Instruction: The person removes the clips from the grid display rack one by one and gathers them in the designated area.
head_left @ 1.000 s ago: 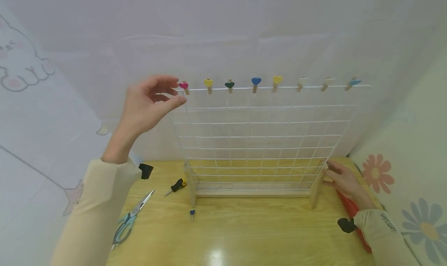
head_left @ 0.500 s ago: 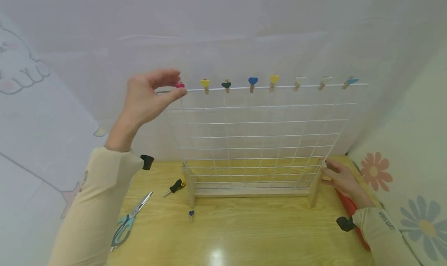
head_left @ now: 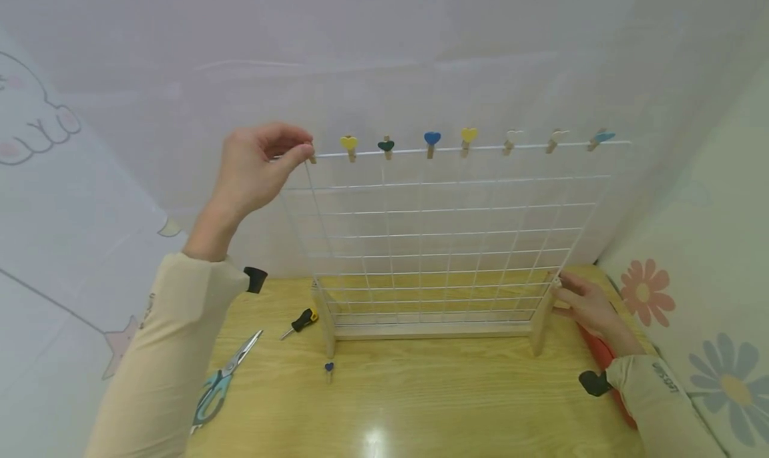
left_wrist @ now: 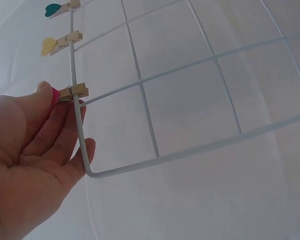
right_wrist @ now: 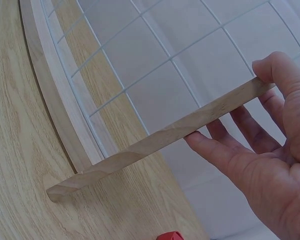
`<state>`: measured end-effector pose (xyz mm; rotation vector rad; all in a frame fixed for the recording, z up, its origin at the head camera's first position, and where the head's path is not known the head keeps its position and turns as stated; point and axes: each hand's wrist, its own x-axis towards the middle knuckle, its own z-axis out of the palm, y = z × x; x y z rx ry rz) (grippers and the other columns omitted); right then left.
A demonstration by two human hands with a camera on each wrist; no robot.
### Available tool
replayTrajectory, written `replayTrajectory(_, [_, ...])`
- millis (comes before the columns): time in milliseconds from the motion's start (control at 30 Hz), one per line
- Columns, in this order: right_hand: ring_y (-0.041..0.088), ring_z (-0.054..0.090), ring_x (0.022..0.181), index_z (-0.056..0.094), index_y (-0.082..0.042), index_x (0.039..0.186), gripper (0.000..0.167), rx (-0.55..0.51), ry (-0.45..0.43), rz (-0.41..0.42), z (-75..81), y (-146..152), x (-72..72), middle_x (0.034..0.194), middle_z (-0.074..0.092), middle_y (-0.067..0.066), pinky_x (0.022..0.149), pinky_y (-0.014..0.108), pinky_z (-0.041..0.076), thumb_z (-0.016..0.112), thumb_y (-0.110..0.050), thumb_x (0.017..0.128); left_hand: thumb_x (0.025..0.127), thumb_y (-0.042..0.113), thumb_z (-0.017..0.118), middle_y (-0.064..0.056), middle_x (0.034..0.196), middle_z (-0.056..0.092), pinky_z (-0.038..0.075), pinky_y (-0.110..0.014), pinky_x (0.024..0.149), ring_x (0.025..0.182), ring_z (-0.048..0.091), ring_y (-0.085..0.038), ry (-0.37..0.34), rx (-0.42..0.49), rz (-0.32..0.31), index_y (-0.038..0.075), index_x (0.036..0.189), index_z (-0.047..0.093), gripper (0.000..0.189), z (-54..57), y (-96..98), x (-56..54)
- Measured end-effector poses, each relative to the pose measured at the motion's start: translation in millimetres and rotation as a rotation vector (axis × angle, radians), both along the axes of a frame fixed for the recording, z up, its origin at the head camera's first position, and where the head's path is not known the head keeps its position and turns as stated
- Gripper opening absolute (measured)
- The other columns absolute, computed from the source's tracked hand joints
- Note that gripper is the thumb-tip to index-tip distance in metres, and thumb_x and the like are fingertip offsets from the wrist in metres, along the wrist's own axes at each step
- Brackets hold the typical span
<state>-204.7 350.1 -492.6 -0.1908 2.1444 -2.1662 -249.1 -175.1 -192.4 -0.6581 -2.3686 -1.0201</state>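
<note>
At the far left of the top wire, my left hand (head_left: pixel 255 167) pinches a small clothespin (left_wrist: pixel 75 91) with a pink heart. The thumb covers most of the heart, while the pin's wooden tip sits over the wire. My right hand (head_left: pixel 591 309) grips the right wooden side piece (right_wrist: pixel 155 141) of the stand, thumb on one face and fingers on the other. White wire grid (left_wrist: pixel 140 81) stands upright in this wooden stand (head_left: pixel 432 334). More heart clothespins line the top wire, among them a yellow one (head_left: pixel 348 143), a green one (head_left: pixel 386 146) and a blue one (head_left: pixel 432 138).
On the wooden table (head_left: pixel 432 398) a dark blue heart clothespin (head_left: pixel 329 370) lies in front of the stand's left leg. A black and yellow screwdriver (head_left: pixel 303 320) and teal-handled scissors (head_left: pixel 219 388) lie to the left. A red object (head_left: pixel 601 351) is under the right forearm.
My left thumb and fingers have closed on the pink heart clothespin, after hovering open beside it. The view has shifted slightly; my right hand stays on the side piece.
</note>
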Motion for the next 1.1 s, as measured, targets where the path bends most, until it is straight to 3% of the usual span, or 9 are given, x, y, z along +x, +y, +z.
replayTrajectory(367, [0.004, 0.06, 0.103, 0.009, 0.016, 0.145, 0.067, 0.025, -0.006, 0.004, 1.5, 1, -0.2, 0.118, 0.052, -0.01, 0.081, 0.033, 0.055, 0.052, -0.007, 0.099, 0.089, 0.009, 0.069, -0.01, 0.088, 0.073, 0.049, -0.012, 0.077, 0.072, 0.057, 0.014, 0.14, -0.019, 0.015, 0.001, 0.094, 0.072, 0.01, -4.7, 1.9, -4.2])
replayTrajectory(667, [0.002, 0.059, 0.101, 0.009, 0.017, 0.145, 0.068, 0.017, 0.004, 0.012, 2.0, 0, -0.7, 0.12, 0.051, -0.007, 0.081, 0.033, 0.055, 0.053, -0.007, 0.099, 0.087, 0.01, 0.071, -0.01, 0.084, 0.073, 0.049, -0.018, 0.081, 0.072, 0.054, 0.018, 0.165, -0.004, 0.079, 0.003, 0.091, 0.074, 0.009, -3.5, 5.6, -3.4])
replayTrajectory(900, [0.004, 0.06, 0.101, 0.013, 0.016, 0.145, 0.065, -0.003, -0.003, 0.009, -0.8, 2, -0.8, 0.117, 0.056, -0.011, 0.081, 0.033, 0.055, 0.053, -0.005, 0.098, 0.088, 0.008, 0.071, -0.012, 0.083, 0.072, 0.049, -0.012, 0.071, 0.068, 0.057, 0.009, 0.175, 0.041, 0.072, 0.0, 0.09, 0.073, 0.009, -7.5, 7.8, -1.8])
replayTrajectory(1100, [0.005, 0.06, 0.101, 0.014, 0.016, 0.145, 0.065, -0.013, 0.01, 0.015, 0.7, 2, -0.9, 0.115, 0.057, -0.013, 0.08, 0.032, 0.055, 0.053, -0.005, 0.098, 0.09, 0.01, 0.068, -0.009, 0.082, 0.072, 0.043, -0.014, 0.062, 0.068, 0.059, 0.004, 0.254, 0.127, 0.045, -0.001, 0.091, 0.073, 0.012, 4.3, 9.9, 3.4])
